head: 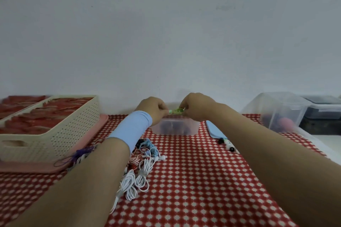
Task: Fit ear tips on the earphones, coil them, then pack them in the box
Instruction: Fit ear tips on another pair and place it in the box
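Cream basket (pixel 73 131) on pink tray (pixel 27 168); chk'd cloth (pixel 184 180).

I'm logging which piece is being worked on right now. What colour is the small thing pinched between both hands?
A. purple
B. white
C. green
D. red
C: the left hand and right hand pinch a small green thing between them, just over the clear tub, while the white cables lie on the checked cloth.
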`<state>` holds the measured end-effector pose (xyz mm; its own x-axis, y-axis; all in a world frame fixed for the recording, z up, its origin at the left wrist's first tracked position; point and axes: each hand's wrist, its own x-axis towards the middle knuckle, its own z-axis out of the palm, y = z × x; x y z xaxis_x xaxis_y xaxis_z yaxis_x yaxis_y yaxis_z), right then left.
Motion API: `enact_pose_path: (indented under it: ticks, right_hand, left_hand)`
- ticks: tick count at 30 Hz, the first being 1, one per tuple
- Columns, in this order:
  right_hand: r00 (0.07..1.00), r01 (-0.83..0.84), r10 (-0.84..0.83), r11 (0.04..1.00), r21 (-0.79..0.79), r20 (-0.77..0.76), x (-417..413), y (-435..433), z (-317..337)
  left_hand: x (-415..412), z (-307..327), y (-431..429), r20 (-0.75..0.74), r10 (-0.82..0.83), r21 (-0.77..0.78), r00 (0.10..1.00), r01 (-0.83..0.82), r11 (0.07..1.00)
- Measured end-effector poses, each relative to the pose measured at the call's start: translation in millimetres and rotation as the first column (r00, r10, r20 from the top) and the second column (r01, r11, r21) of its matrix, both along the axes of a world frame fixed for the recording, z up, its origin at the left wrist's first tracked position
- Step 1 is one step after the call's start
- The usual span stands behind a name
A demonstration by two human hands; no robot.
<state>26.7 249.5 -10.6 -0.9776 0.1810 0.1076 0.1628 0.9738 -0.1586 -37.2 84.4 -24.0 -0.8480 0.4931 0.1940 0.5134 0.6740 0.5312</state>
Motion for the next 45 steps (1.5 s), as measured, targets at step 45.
enact_pose_path:
  ticks: [45]
  right_hand:
    - [0.984, -0.138, 0.161, 0.453, -0.881, -0.072, 111, 25, -7]
  left_hand:
    - [91, 9, 0, 0.559, -0.467, 0.613, 0.685, 0.038, 0.789]
